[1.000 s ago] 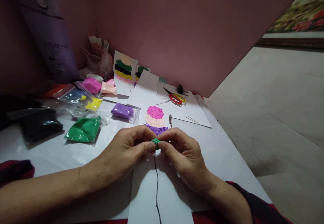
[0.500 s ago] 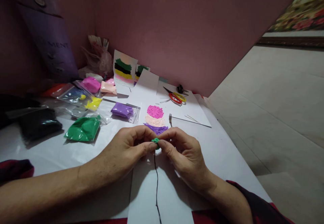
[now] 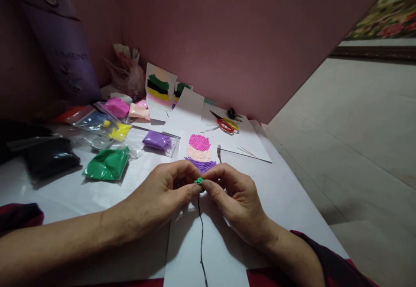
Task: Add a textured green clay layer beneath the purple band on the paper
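Note:
My left hand (image 3: 164, 196) and my right hand (image 3: 235, 198) meet fingertip to fingertip over a white sheet (image 3: 208, 248), both pinched on a small piece of green clay (image 3: 199, 181). Just beyond them on the paper lies a clay picture (image 3: 199, 149) built of pink, peach and purple bands. A thin black line (image 3: 200, 239) runs down the sheet from under my fingers. A small fork (image 3: 219, 153) lies right of the picture.
Bags of clay sit at the left: green (image 3: 107, 164), purple (image 3: 158, 140), yellow (image 3: 119, 131), pink (image 3: 117, 107), black (image 3: 50, 159). Scissors with red and yellow handles (image 3: 226, 124) lie on paper near the pink wall. A finished card (image 3: 158, 88) leans behind. The table edge drops off at right.
The green clay shows smaller between my fingertips than a second ago; my hands have stayed in place, fingers working slightly.

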Action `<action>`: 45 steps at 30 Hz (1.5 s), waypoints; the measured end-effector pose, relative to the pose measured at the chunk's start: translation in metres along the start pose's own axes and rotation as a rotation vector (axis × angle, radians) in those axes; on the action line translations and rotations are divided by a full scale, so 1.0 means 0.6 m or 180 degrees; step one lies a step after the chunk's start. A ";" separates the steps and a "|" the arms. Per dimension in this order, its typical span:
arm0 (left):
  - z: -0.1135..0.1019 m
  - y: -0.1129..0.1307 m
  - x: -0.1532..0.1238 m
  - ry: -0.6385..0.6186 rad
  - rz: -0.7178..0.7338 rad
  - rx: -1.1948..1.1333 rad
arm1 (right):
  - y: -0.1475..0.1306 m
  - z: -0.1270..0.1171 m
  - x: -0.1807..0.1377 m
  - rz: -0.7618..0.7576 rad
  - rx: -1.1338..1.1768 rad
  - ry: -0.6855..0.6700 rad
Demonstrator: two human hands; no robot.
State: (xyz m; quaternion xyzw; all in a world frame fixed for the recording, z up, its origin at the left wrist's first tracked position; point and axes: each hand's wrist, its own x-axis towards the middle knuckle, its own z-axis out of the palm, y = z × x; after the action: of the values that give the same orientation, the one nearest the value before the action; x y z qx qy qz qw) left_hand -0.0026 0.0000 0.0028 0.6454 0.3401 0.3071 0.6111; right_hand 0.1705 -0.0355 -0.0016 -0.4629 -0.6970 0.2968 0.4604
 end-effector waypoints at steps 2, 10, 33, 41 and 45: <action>0.000 0.000 0.000 -0.0011 -0.0005 0.0003 | 0.000 0.000 0.000 -0.0008 -0.0020 -0.0007; -0.001 -0.002 -0.001 -0.0087 -0.0073 -0.0086 | 0.002 0.000 0.000 -0.0038 -0.0037 -0.0029; 0.002 -0.010 0.002 -0.0032 -0.0046 -0.0003 | 0.002 -0.001 0.001 -0.0036 -0.0044 -0.0107; -0.001 -0.011 0.003 -0.0041 -0.0024 0.0256 | 0.002 -0.001 0.001 -0.0020 -0.0078 -0.0168; -0.001 -0.011 0.003 -0.0036 0.0009 0.0287 | 0.002 -0.002 0.001 -0.0015 -0.0085 -0.0220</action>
State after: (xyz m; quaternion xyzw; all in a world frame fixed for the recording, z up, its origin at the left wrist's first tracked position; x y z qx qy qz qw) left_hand -0.0025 0.0022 -0.0038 0.6745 0.3492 0.2887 0.5829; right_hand 0.1717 -0.0344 -0.0021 -0.4568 -0.7174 0.3022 0.4305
